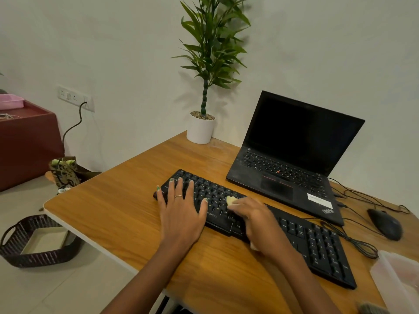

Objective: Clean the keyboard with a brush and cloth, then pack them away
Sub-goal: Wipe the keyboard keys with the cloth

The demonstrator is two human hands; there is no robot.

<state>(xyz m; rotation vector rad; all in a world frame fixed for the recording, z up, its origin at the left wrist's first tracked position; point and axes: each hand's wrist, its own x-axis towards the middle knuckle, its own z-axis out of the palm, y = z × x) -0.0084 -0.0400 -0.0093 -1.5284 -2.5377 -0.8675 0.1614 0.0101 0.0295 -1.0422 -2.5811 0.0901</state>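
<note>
Both hands work the keyboard (pixel 256 225) lying across the desk (pixel 127 207): left hand (pixel 181 214) flat, fingers straight, steadying 1 end; right hand (pixel 254 220) clutching the cloth (pixel 231 201), judged soft, light, best bunched in fingertips.

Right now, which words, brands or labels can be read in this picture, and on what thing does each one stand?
"NONICS": on the front edge of the keyboard; the start of the word lies under the left hand.
"ThinkPad": on the corner of the laptop, partly blurred.
White sticker on the laptop: print too small to read.
Key letters on both: mostly too small or blurred to read.
</note>
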